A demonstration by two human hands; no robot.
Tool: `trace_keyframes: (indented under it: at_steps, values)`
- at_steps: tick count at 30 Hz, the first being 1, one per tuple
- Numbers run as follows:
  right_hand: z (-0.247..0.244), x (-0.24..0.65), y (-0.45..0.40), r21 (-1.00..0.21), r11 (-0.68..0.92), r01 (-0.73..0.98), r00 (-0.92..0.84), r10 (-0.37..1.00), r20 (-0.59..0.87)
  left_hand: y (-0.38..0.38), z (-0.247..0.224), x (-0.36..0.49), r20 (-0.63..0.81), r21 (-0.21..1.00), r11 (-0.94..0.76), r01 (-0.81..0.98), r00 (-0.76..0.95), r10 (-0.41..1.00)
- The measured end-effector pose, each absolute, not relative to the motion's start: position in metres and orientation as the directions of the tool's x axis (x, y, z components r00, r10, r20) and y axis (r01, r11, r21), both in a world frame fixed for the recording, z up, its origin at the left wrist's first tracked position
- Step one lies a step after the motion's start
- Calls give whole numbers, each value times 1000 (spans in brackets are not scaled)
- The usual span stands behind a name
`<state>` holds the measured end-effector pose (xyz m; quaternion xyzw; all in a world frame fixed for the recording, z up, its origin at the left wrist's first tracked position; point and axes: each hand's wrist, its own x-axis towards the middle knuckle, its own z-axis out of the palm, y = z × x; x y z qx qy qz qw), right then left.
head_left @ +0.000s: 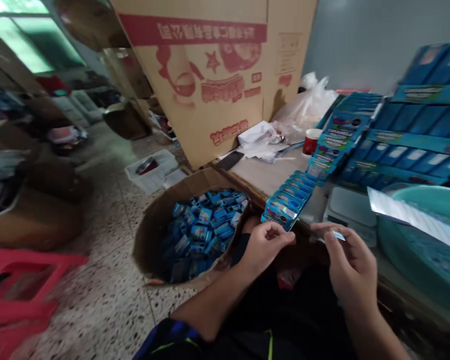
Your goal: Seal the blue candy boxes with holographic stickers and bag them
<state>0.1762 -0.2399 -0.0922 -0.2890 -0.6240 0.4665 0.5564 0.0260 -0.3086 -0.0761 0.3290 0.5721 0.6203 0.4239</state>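
My left hand is over my lap, thumb and fingertips pinched together; what lies between them, if anything, I cannot make out. Just beyond it, a row of blue printed small packs leans at the table edge. My right hand is closed, with a small white-and-blue sticker at its thumb and forefinger. A pale label sheet rests across the turquoise basin to the right. On the left, an open cardboard box contains many blue small packs.
Stacked blue cartons rise at the right, beside overlapping blue packages. A grey scale, red cup and dark phone are on the table. A large cardboard carton stands behind. Red stools are on the floor.
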Motion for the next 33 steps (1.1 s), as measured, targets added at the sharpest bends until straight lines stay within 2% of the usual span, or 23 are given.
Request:
trace_keyframes:
  at_steps: [3,5,7,12,16,19,22,26,30,33]
  values:
    - [-91,172,-237,-883,468,-39,-416,796,440,-326,-61,12,215,973,-153,171,-454,865]
    - [-90,168,-236,-853,517,73,-520,749,410,-328,-53,9,315,935,-217,279,-380,870]
    - [-87,165,-234,-830,543,129,-548,736,396,-323,-52,9,314,919,-199,341,-326,892]
    - [-81,169,-219,-843,526,117,-552,740,385,-289,-58,10,324,866,-154,476,-299,897]
    - [-78,170,-196,-927,371,-63,-455,816,357,-254,-47,9,364,838,-190,512,-263,893]
    - [-77,162,-168,-961,195,-198,-480,836,268,-225,-33,4,381,797,-157,584,-283,880]
    - [-77,150,-139,-972,59,-225,-507,846,169,-202,-23,-4,403,709,-73,702,-317,859]
    - [-83,141,-119,-972,11,-235,-524,841,136,-190,-29,-15,493,580,-46,813,-305,815]
    - [-95,137,-118,-973,11,-230,-550,823,140,-187,-50,-26,440,641,-24,768,-342,830]
    - [-105,133,-121,-951,-25,-309,-541,827,154,-183,-63,-33,389,701,-14,713,-365,846]
